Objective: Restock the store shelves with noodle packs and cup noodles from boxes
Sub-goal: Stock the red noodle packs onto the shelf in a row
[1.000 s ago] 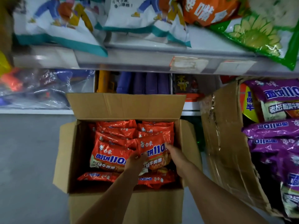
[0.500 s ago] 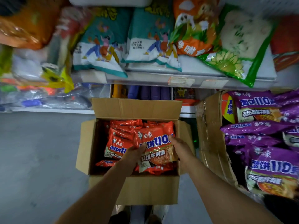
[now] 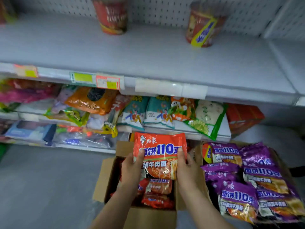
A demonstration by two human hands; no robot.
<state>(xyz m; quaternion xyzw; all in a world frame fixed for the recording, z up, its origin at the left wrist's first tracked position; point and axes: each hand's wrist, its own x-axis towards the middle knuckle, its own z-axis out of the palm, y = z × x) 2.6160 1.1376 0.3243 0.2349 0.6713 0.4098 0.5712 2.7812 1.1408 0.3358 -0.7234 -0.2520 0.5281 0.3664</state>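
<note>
Shelf-front, glossy orange noodle pack [image 3: 159, 151]

The red noodle pack [image 3: 159, 155], which a second ago lay on the stack inside the open cardboard box [image 3: 105, 182], is now raised clear above that box, held upright in front of the lower shelves. The left hand [image 3: 132, 169] and right hand [image 3: 186, 167] have come up with it — thumbs across its front, one at each side edge. The view has tilted upward too, bringing a grey shelf [image 3: 148, 60] with two cup noodles [image 3: 112, 15] into sight high above the box.
</note>
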